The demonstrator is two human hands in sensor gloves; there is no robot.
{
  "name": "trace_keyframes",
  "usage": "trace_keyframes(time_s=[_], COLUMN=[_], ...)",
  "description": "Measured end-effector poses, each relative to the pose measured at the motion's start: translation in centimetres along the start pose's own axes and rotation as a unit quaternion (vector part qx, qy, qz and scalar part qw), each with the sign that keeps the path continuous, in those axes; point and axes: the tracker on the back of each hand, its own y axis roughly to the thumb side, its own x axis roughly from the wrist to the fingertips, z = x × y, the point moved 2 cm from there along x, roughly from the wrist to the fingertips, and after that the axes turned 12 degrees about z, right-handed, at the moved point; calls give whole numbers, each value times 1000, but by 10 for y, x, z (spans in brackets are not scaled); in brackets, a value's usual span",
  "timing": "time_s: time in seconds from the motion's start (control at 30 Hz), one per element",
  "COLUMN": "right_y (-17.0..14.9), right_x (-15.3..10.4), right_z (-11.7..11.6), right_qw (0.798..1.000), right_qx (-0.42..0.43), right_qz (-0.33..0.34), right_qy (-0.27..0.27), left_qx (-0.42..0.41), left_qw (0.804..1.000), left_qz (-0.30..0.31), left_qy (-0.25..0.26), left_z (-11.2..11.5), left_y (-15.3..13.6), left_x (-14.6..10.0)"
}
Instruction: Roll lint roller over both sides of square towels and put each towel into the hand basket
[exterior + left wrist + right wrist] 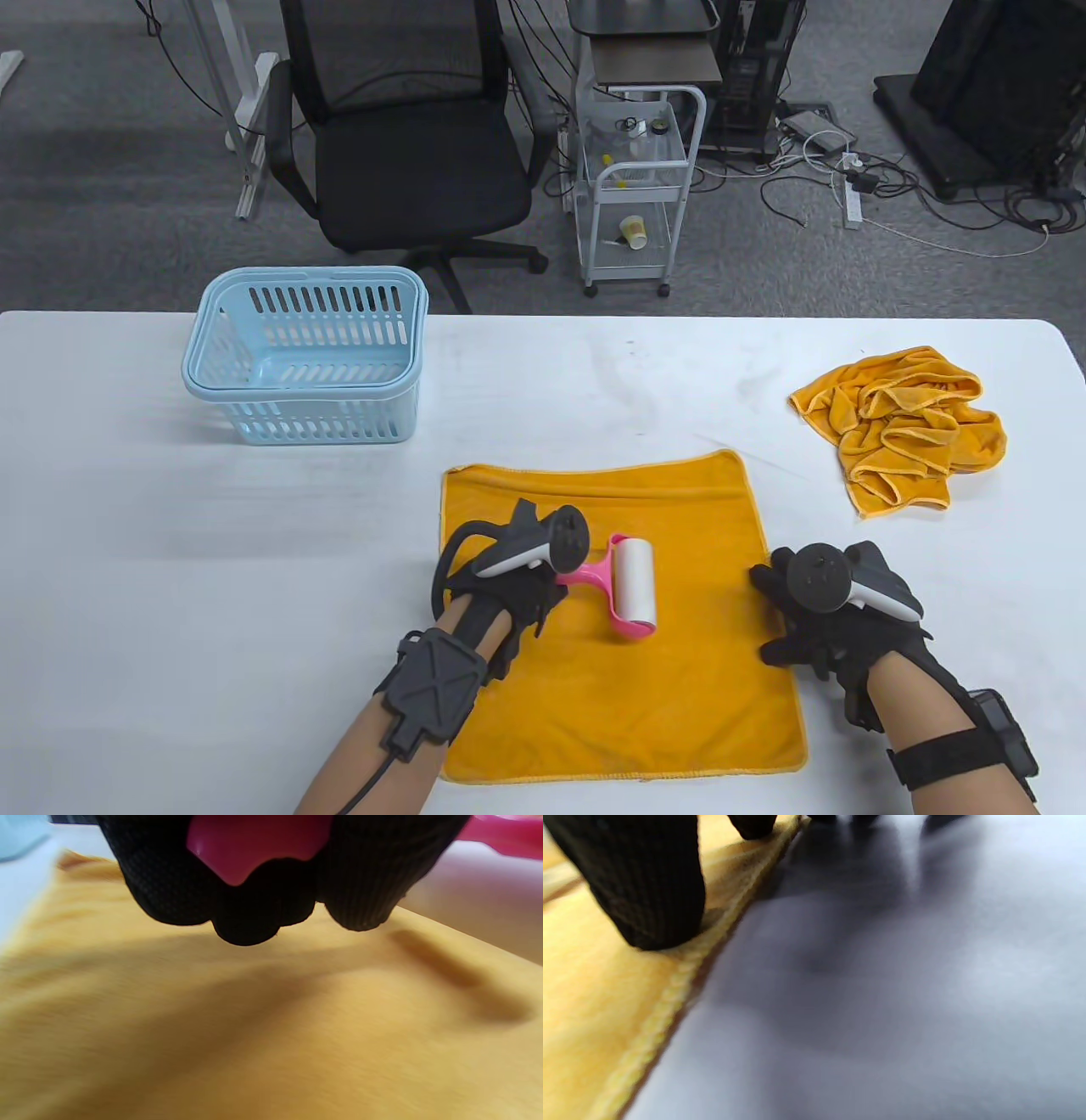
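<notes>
- My left hand [509,586] grips the lint roller [632,588] by its pink handle, mostly hidden under my tracker; the roller lies on the flat towel [679,679].
- My right hand [819,628] rests flat, fingers spread, on the towel's right edge; its fingertips [653,895] are blurred in the wrist view.
- The crumpled towel [904,429] lies well apart, the basket [305,356] far left.

no readable text, label, brand, number or sign shows in any of the three views; the lint roller [632,590], the spread towel [679,679], the basket [305,365] and the trackers carry no legible marking, and the things on the cart behind the table are too small to read
</notes>
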Motion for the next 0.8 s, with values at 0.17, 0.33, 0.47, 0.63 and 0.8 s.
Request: trace_keyframes(time_s=[0.17,0.33,0.47,0.63,0.8], right_y=[0,0,0,0,0], right_x=[0,0,0,0,0], right_z=[0,0,0,0,0], right_qw=[1000,1000,1000,1000,1000], right_qx=[0,1,1,1,1], right_qz=[-1,-2,-1,-1,0], right_qy=[0,0,-1,0,0], left_qx=[54,123,147,79,-15], left_qw=[998,983,968,977,997], left_qz=[-39,-131,-195,-193,-70], left_qy=[-9,-40,-55,-38,3], left_z=[7,4,6,7,7], left_y=[-12,-65,-104,-120,-64], left_x=[-10,-51,-89,-111,-88])
